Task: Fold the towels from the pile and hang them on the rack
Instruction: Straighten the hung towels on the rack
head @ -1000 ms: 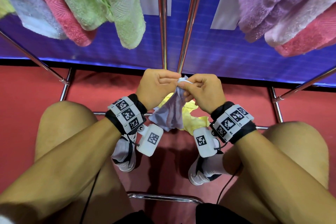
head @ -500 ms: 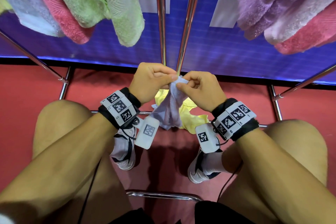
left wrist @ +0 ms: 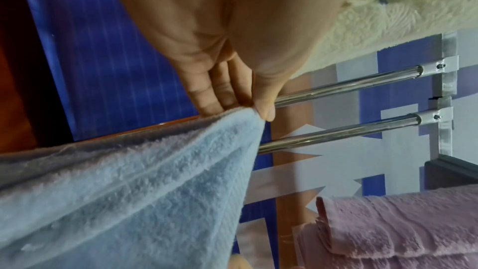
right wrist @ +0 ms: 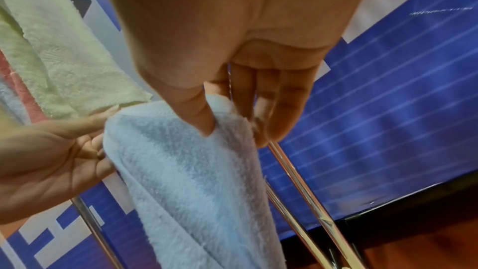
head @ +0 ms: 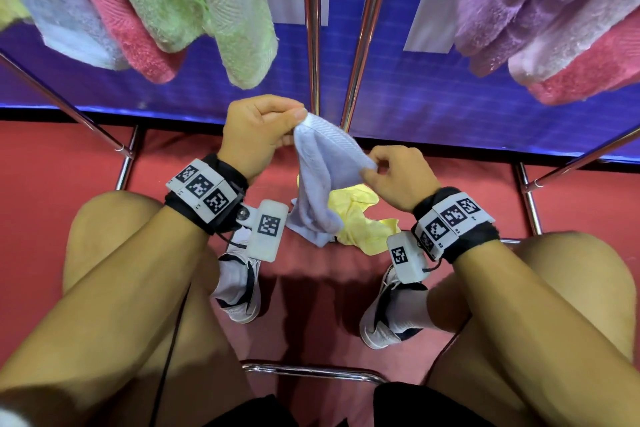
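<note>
Overhead, in the head view, the person sits with bare knees at the lower left and lower right of the frame, and both hands meet near the centre. The left hand [head: 258, 135] pinches one corner of a pale blue towel [head: 322, 177] between thumb and curled fingers, while the right hand [head: 398, 177], slightly lower and to the right, pinches the neighbouring corner, so the top edge stretches between them and the rest hangs down toward the red floor [head: 52, 163]. Just behind the hanging cloth a crumpled yellow towel [head: 360, 218] lies on the floor. Chrome rails of the rack [head: 313, 45] run up through the centre of the frame; green towels [head: 194, 3], a pink towel [head: 128, 28] and a light blue one [head: 65, 21] hang at the upper left, and purple towels [head: 519, 0] with another pink one [head: 588, 69] at the upper right. From the left wrist view, the left hand [left wrist: 232, 64] has its thumb and fingertips [left wrist: 207, 99] closed on the corner of the pale blue towel [left wrist: 129, 191], which fills the lower left; two chrome rails [left wrist: 336, 87] cross at the right. From the right wrist view, the right hand [right wrist: 232, 48] grips the pale blue towel [right wrist: 194, 171] between its thumb and fingers, and the left hand [right wrist: 51, 161] holds the cloth's other corner at the left edge.
</note>
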The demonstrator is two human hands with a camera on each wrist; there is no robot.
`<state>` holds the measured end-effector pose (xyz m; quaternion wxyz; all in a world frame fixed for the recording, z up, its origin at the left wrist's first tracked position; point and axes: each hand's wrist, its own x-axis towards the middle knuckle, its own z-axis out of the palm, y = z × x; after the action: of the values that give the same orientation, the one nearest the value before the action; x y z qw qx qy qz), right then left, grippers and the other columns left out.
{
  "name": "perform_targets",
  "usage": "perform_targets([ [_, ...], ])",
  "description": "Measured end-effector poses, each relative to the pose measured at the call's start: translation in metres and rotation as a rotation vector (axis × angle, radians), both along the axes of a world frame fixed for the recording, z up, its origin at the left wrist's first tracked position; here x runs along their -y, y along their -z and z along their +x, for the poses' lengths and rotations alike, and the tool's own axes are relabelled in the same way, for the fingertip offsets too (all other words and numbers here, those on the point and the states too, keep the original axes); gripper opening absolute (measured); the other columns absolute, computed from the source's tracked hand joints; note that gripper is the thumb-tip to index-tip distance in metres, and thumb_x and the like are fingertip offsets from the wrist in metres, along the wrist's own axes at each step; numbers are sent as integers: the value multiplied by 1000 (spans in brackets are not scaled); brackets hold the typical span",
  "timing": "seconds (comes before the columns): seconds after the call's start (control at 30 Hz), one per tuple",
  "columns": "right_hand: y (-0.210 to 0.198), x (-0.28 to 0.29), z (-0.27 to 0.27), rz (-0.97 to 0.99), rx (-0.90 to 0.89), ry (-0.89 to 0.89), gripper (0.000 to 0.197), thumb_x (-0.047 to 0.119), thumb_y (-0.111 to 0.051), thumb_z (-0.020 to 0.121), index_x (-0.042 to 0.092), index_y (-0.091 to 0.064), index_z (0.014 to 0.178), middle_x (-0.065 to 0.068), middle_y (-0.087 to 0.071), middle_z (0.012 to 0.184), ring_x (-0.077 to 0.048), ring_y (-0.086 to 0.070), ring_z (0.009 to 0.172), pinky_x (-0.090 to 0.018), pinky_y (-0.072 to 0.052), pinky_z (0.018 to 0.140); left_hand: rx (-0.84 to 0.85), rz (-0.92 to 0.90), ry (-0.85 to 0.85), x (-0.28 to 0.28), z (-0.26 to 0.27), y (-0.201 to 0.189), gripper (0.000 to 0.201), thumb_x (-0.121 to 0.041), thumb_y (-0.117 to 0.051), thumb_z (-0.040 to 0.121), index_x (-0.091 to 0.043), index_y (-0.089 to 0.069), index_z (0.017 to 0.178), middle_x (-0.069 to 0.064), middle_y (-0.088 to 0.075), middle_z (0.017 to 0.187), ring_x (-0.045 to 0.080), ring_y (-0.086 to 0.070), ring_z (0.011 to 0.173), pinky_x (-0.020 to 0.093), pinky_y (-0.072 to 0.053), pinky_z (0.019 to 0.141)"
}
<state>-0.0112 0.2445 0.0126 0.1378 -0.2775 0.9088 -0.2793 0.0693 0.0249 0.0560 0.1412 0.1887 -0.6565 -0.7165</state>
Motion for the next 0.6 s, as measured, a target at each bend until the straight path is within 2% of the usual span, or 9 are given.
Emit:
perform_targets([
  [0.13, -6, -5, 0, -169, -111, 83, 21, 20, -69, 78, 14, -53, 65, -3, -60, 60, -26, -54, 59, -35, -45, 65, 7, 6, -55, 10, 0, 4, 8, -2, -68, 89, -8, -71, 86, 2, -72, 69, 13, -68, 69, 28, -58, 68],
  [0.23, -11, -12, -1, -203, -189, 38, 22, 16, -61, 71, 16, -41, 60, -7, -56, 57, -32, -52, 56, -37, -46, 56, 5, 1, -68, 11, 2, 5, 6, -2, -68, 89, -7, -71, 87, 4, -73, 72, 16, -69, 72, 32, -60, 72],
  [0.33, -11, -13, -1, -195, -246, -22, 24, 9, -56, 69, 17, -35, 62, -8, -45, 55, -31, -40, 53, -37, -38, 49, 22, -25, -72, 10, 3, 9, 5, -3, -69, 89, -7, -71, 87, 3, -73, 71, 17, -69, 74, 38, -61, 78],
  [0.37, -11, -13, 0, -186, -253, -36, 22, 6, -56, 69, 16, -36, 66, -6, -42, 56, -30, -35, 54, -36, -33, 50, 30, -33, -77, 10, 3, 10, 5, -3, -69, 89, -8, -71, 87, 4, -72, 71, 18, -69, 75, 41, -60, 80],
  [0.43, -9, -13, 2, -181, -233, -58, 15, 1, -51, 73, 13, -45, 79, 2, -42, 64, -29, -36, 60, -34, -30, 56, 40, -40, -86, 9, 3, 12, 6, -4, -69, 88, -9, -71, 86, 7, -72, 72, 21, -68, 77, 45, -60, 82],
  [0.53, -5, -14, 2, -130, -200, -118, 30, 9, -40, 78, 19, -52, 103, -1, -57, 88, -32, -53, 79, -37, -43, 69, 40, -51, -83, 8, 2, 13, 7, -3, -69, 89, -9, -71, 85, 8, -72, 73, 21, -68, 76, 43, -60, 80],
  [0.6, -4, -15, 1, -60, -190, -153, 28, 17, -34, 79, 22, -52, 99, -3, -55, 89, -34, -55, 83, -42, -47, 72, 39, -62, -70, 6, 2, 13, 8, -3, -69, 89, -9, -71, 85, 6, -72, 71, 20, -68, 74, 41, -60, 78],
])
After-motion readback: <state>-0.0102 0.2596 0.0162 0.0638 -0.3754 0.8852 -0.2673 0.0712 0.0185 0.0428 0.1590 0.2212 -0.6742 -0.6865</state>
